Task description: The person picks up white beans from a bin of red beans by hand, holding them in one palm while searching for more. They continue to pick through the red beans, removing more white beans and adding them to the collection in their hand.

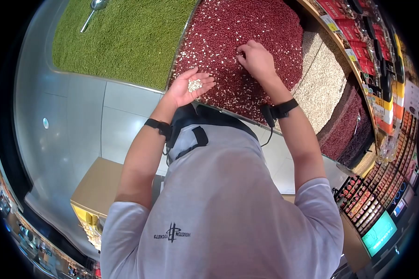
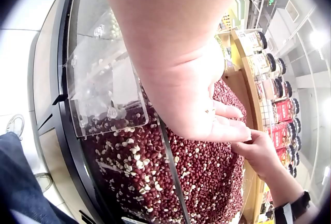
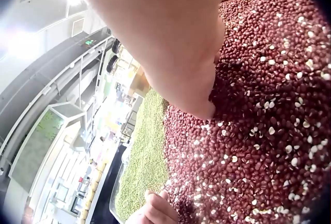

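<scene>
Palm up, the left hand point(image 1: 189, 87) carries a small pile of white pieces point(image 1: 194, 85) over the near edge of the red bean bin point(image 1: 228, 28); its fingers are nearly straight. The right hand point(image 1: 257, 59) is over the same red beans, farther right, with bent fingers pointing down and left. White pieces lie scattered among the beans point(image 3: 258, 146). In the right wrist view the right hand point(image 3: 181, 79) hides its own fingertips, so whether they hold a piece cannot be seen. The left wrist view shows the left hand's point(image 2: 191, 110) fingers from the side.
Left of the red beans is a green bean bin point(image 1: 121, 42) with a metal scoop point(image 1: 91, 14). Bins of pale grain point(image 1: 321, 69) and darker beans point(image 1: 342, 121) stand at the right, below shelves of packets point(image 1: 354, 37). A cardboard box point(image 1: 97, 183) is at the lower left.
</scene>
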`<state>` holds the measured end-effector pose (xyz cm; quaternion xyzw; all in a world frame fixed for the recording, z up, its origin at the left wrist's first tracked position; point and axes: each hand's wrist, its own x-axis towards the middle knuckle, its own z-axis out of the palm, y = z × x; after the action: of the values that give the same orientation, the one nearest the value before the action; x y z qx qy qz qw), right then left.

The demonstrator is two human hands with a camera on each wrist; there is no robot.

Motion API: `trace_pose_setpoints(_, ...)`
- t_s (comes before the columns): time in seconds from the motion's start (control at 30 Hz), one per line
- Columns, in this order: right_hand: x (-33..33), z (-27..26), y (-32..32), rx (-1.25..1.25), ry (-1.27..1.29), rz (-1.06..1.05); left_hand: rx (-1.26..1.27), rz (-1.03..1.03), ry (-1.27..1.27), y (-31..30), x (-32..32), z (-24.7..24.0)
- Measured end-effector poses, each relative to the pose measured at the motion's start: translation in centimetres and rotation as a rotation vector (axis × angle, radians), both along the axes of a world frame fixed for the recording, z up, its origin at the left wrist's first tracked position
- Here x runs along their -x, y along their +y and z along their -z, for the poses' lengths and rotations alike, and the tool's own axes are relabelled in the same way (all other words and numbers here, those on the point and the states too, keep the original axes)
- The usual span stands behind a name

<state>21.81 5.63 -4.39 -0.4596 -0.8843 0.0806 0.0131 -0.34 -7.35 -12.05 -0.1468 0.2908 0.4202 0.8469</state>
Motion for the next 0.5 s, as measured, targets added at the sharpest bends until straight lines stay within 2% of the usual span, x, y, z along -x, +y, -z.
trace_pose_setpoints(0.33, 0.2, 0.4, 0.3, 0.091, 0.068, 0.007, -0.011, 0.006, -0.038, 0.0, 0.1, 0.1)
trace_pose_setpoints(0.43, -0.3, 0.1, 0.2, 0.193, 0.110, 0.078, -0.004, 0.013, -0.030, -0.1, 0.1, 0.1)
trace_pose_setpoints(0.5, -1.0, -0.4, 0.2, 0.363, 0.210, 0.161, -0.012, 0.012, -0.033, -0.1, 0.1, 0.1)
